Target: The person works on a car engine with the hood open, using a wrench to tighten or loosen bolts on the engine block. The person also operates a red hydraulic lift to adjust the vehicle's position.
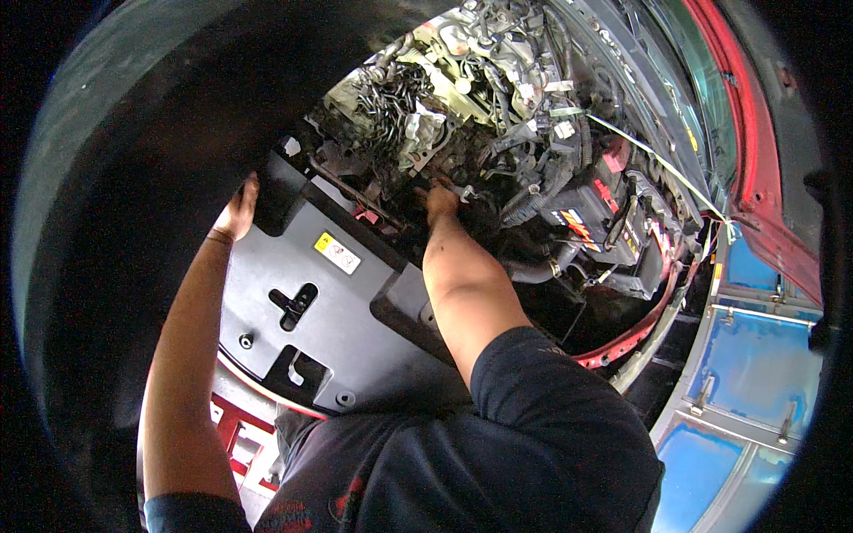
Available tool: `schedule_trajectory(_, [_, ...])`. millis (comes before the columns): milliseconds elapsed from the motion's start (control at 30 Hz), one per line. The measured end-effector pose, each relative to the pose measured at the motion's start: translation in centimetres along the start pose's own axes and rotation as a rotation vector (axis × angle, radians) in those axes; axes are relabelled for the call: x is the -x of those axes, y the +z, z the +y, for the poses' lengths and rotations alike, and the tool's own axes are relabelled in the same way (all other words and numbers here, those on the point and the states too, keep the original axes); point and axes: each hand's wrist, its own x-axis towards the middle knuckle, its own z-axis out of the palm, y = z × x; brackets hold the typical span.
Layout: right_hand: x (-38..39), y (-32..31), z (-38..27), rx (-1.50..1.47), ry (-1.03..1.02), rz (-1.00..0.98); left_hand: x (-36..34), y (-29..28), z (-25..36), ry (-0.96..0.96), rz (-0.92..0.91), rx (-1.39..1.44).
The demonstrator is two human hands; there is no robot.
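My left hand (240,211) lies with fingers stretched out along the left edge of a grey plastic radiator cover (267,266). A yellow and white label (337,253) is stuck on that cover, which has a cross-shaped cutout near its middle. Past the cover, my right arm reaches down into the engine bay, and my right hand (440,199) is low among dark parts. Its fingers are bent and partly hidden; what they grip cannot be made out. Close by on its right is a small metal piece (466,194).
A black car battery (586,213) with a red terminal cover (615,155) sits to the right, near a ribbed hose (522,209). Wiring and engine parts (462,84) crowd the far side. The dark raised hood (160,133) hangs at the left. Blue panels (760,355) stand beyond the red fender.
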Motion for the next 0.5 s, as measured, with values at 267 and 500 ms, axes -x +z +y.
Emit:
schedule_trajectory(267, [-1.9, 0.4, 0.6, 0.73, -0.191, -0.089, -0.6, 0.9, -0.6, 0.005, 0.014, 0.018])
schedule_trajectory(500, [-0.6, 2.3, 2.6, 0.455, 0.098, 0.083, -0.8, 0.9, -1.1, 0.104, -0.004, 0.075])
